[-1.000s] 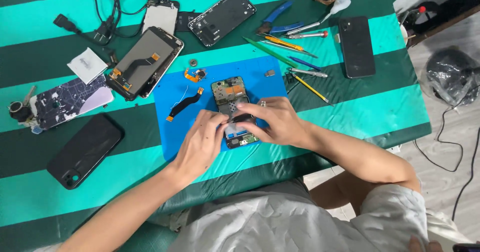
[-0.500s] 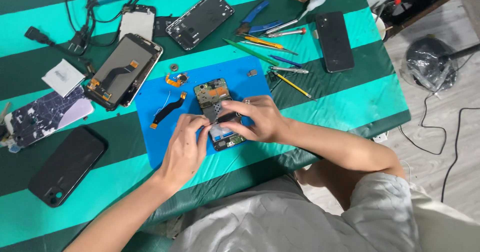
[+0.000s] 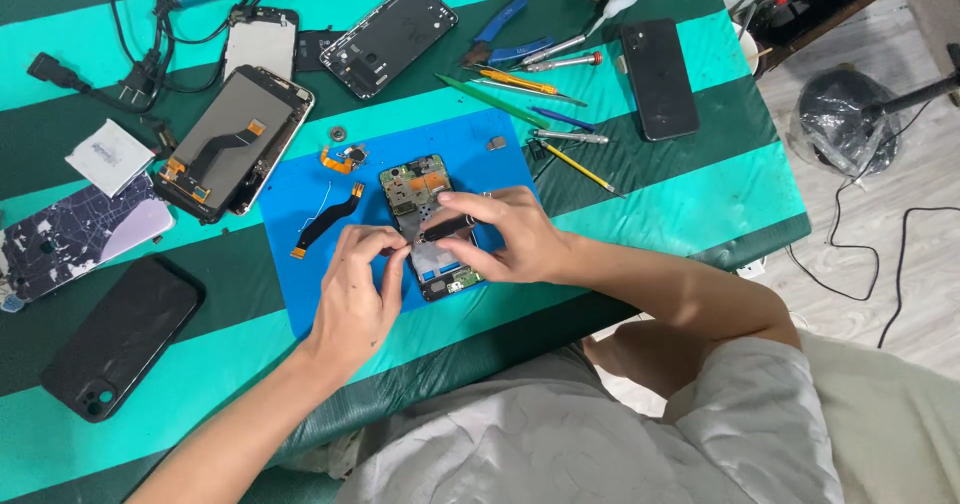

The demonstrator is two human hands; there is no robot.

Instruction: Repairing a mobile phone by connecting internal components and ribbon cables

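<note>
Head view: on the blue mat [image 3: 300, 294], right hand [image 3: 505, 239] grips one screwdriver [image 3: 445, 229]; left hand [image 3: 355, 299] pinches one opened phone [image 3: 425, 219].

The person wears a loose, pale grey short-sleeved shirt [image 3: 640, 444] (creased all over), filling the picture from six to four o'clock. Its right sleeve [image 3: 750, 394] ends above the elbow in a wide hem. Both forearms are bare, and the left hand [image 3: 355, 299] and right hand [image 3: 505, 239] carry no rings, watch or gloves
</note>
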